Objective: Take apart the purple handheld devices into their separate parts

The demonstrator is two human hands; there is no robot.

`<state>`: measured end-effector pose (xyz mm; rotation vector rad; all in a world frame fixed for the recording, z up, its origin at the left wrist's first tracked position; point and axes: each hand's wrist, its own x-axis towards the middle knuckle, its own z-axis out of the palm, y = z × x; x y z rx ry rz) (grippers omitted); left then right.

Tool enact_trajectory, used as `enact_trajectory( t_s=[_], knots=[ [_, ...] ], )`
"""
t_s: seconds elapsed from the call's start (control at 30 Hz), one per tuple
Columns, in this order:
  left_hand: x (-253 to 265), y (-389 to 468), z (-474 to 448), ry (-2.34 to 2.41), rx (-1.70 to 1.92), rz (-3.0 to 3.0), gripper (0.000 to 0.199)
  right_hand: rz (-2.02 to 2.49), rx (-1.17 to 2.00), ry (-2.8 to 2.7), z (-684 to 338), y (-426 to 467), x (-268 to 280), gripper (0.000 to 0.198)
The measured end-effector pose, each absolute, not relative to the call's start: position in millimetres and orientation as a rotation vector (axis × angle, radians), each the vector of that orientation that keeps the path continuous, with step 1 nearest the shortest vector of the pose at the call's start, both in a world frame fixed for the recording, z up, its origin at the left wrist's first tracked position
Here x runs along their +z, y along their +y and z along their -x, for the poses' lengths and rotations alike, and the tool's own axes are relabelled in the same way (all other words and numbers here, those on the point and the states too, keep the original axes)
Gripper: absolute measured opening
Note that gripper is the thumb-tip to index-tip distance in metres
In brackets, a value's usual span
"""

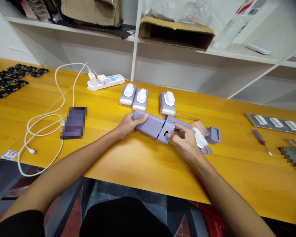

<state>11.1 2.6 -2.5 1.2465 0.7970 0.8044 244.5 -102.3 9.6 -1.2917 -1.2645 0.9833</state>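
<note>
Above the table I hold a ribbed purple plastic housing [149, 124] between both hands. My left hand [128, 125] is closed around its left end, thumb on top. At the other end, my right hand [185, 138] grips a purple end piece [166, 132] with a dark round opening; a dark gap separates it from the ribbed body. Just beyond my right hand lie loose parts: a white oval piece [199, 137], a clear pinkish cover [200, 128], a small purple cup [214, 135] and a flat purple ring piece [206, 150]. Another purple part [179, 121] is partly hidden behind the housing.
Three purple units with white tops [141, 98] stand behind my hands. A white power strip [106, 82] and a looping white cable [29, 131] are at left, near a blurred phone-like object [74, 122]. A screwdriver [261, 141] and a grey strip [273, 123] lie right.
</note>
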Motion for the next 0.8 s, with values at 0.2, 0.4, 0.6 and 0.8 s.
enact_trajectory(
  t_s=[0.2, 0.4, 0.6, 0.8],
  knots=[
    [-5, 6, -11, 0.766, 0.808, -1.204, 0.075, 1.249, 1.041, -1.221, -235, -106, 15, 0.041],
    [-7, 9, -10, 0.749, 0.764, -1.197, 0.075, 1.156, 1.132, -1.194, -236, -107, 11, 0.044],
    [-8, 9, -10, 0.743, 0.756, -1.191, 0.073, 1.122, 1.152, -1.168, -235, -107, 11, 0.044],
    [-6, 8, -10, 0.727, 0.751, -1.17, 0.072, 1.178, 1.116, -1.137, -233, -108, 11, 0.044]
  ],
)
